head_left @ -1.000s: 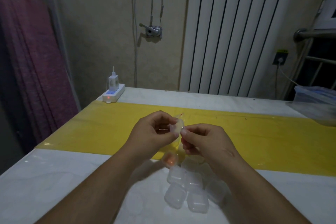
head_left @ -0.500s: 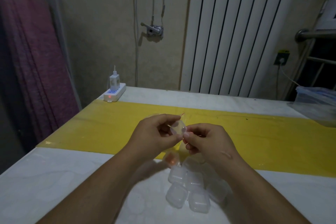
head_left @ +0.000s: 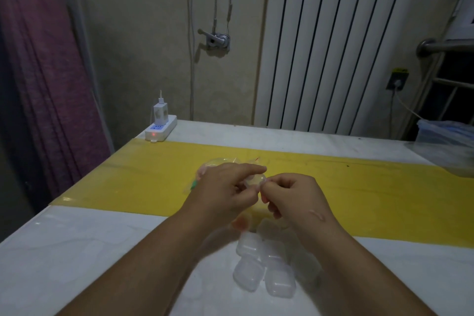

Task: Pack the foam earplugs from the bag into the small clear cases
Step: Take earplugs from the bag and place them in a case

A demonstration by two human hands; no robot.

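Your left hand (head_left: 225,192) and right hand (head_left: 295,197) meet above the bench (head_left: 77,251), both pinching one small clear case (head_left: 254,179), likely to work its lid, with the earplug bag (head_left: 218,163) just beyond and the spare cases (head_left: 264,272) piled near you.

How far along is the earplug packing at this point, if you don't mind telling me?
Little looks done: only one pinkish case below the hands may be filled. In hand: the left hand and right hand pinch a clear case between them. Left: the pile of cases looks empty, and the bag behind the left hand shows coloured earplugs.
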